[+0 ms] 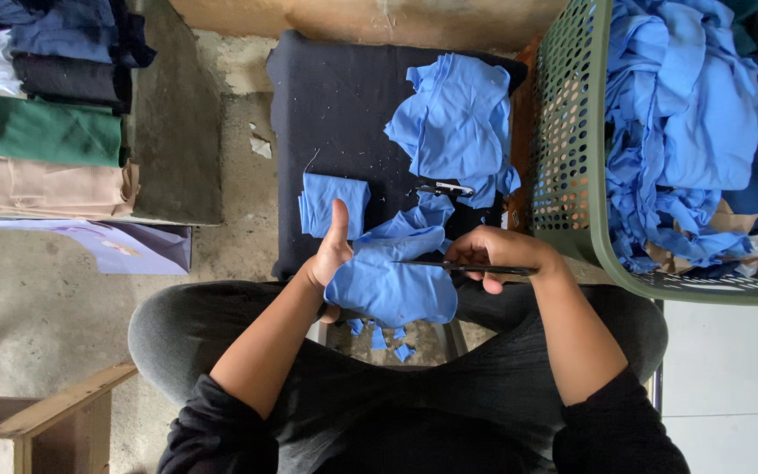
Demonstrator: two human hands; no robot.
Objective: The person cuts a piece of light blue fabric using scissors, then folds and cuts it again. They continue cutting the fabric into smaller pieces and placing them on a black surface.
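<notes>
The person wears a black top — sleeves pushed up above the elbows, forearms bare — and dark grey trousers. Both hands are bare: no gloves, rings or watch.

Soft, even daylight fills the view, bright enough that colours read clearly, with no glare or hard highlights. The dark cushion serves as landmark: shadows around it are faint and diffuse, deepest just below it, under the person's knees. Focus is sharp near the cushion. Far from it, toward the frame corners, straight edges bow slightly from wide-angle distortion. No motion blur shows.
</notes>
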